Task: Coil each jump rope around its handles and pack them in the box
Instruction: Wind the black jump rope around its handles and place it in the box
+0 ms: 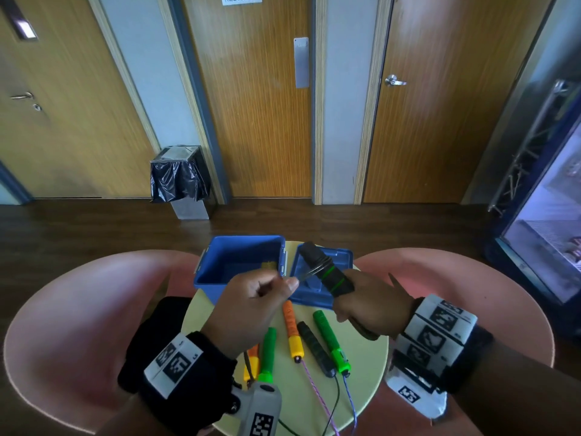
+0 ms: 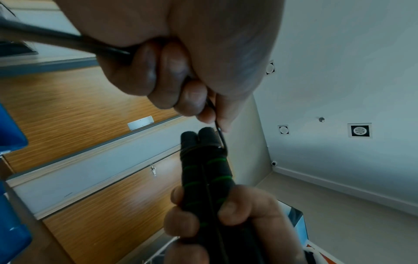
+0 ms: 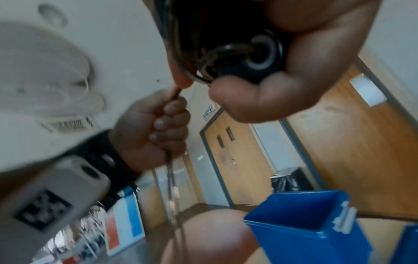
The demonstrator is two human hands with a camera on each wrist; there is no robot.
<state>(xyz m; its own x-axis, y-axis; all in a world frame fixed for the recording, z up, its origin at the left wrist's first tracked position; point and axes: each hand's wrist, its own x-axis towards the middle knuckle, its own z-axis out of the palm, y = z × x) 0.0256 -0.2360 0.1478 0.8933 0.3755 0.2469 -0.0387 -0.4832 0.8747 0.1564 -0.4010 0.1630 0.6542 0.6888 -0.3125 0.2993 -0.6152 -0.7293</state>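
My right hand (image 1: pixel 371 305) grips a pair of black handles (image 1: pixel 327 272) with green rings, held side by side and tilted up over the blue lid (image 1: pixel 341 258). My fingers and thumb are curled tight round their lower part. My left hand (image 1: pixel 251 305) is closed in a fist on the thin black rope (image 1: pixel 309 271), pinching it just beside the handles; the rope runs taut from my fingertips to a few turns already wound round the upper part of the handles. In the left wrist view the rope passes through my curled fingers (image 2: pixel 172 75) and down to the handle tops.

The open blue box (image 1: pixel 242 262) stands on the round yellow table (image 1: pixel 301 391), touching the lid on its right. Nearer me lie two orange-and-yellow handles (image 1: pixel 290 330), two green handles (image 1: pixel 330 339) and one black handle (image 1: pixel 316 349), their ropes trailing off the table's near edge. Pink chairs (image 1: pixel 78 325) flank the table.
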